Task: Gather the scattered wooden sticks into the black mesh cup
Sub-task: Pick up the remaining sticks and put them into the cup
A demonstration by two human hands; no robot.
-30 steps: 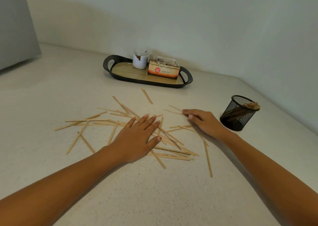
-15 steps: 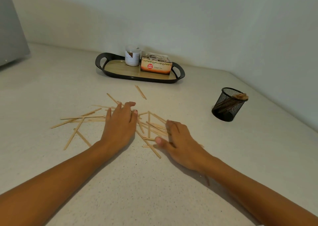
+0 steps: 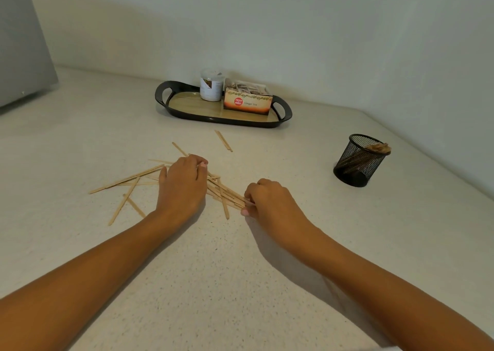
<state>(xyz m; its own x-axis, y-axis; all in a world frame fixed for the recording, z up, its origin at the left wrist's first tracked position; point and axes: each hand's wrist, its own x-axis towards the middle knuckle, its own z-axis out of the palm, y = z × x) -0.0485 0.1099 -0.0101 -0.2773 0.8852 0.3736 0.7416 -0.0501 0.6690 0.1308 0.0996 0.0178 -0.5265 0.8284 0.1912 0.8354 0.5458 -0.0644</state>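
Observation:
Thin wooden sticks (image 3: pixel 224 192) lie bunched on the pale counter between my two hands. My left hand (image 3: pixel 183 183) rests over the left end of the bunch with its fingers curled on the sticks. My right hand (image 3: pixel 268 202) pinches the right end of the bunch between thumb and curled fingers. More sticks (image 3: pixel 125 180) lie scattered to the left, and a lone stick (image 3: pixel 223 140) lies farther back. The black mesh cup (image 3: pixel 359 160) stands at the right, apart from both hands, with several sticks leaning inside it.
A black oval tray (image 3: pixel 187 109) at the back holds a white jar (image 3: pixel 211 85) and a box of ginger tea (image 3: pixel 247 99). A grey appliance (image 3: pixel 21 43) stands at the far left. The wall runs close behind the cup.
Both hands have swept inward, pulling the spread sticks into a tighter bunch. My right hand has curled around the bunch's right end; my left hand's fingers have curled too.

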